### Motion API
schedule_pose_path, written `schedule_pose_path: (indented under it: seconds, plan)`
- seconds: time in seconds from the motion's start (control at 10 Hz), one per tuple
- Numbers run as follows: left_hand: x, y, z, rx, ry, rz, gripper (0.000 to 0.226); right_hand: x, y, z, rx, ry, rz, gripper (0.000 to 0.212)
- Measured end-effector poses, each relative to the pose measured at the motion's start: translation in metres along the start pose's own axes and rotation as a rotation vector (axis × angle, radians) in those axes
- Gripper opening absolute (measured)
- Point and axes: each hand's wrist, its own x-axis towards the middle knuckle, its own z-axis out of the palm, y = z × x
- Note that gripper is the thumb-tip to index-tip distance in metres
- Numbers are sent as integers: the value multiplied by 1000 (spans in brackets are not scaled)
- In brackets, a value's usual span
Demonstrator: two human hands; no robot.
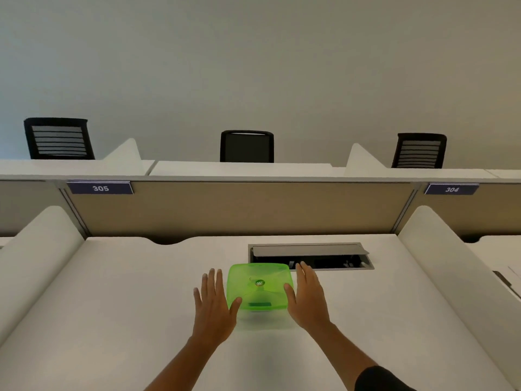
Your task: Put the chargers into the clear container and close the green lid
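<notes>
A clear container [263,320] stands on the white desk [112,306] with its green lid [259,286] lying flat on top. My left hand [212,303] is flat and spread just left of the lid, its thumb at the lid's front left corner. My right hand [308,297] is flat on the other side, thumb touching the lid's right edge. Neither hand holds anything. No chargers are visible; the lid hides the inside of the container.
Behind the container an open cable hatch [310,256] is sunk into the desk. White side dividers [42,249] flank the desk, and a beige partition [239,210] closes the back. Black chairs [246,146] stand beyond it.
</notes>
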Motion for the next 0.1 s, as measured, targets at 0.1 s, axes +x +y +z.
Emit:
schedule_pose_path:
  seconds: [0.1]
  plan:
    - [17, 10, -27, 45, 89, 109, 102, 17, -13, -24, -76, 70, -119, 68]
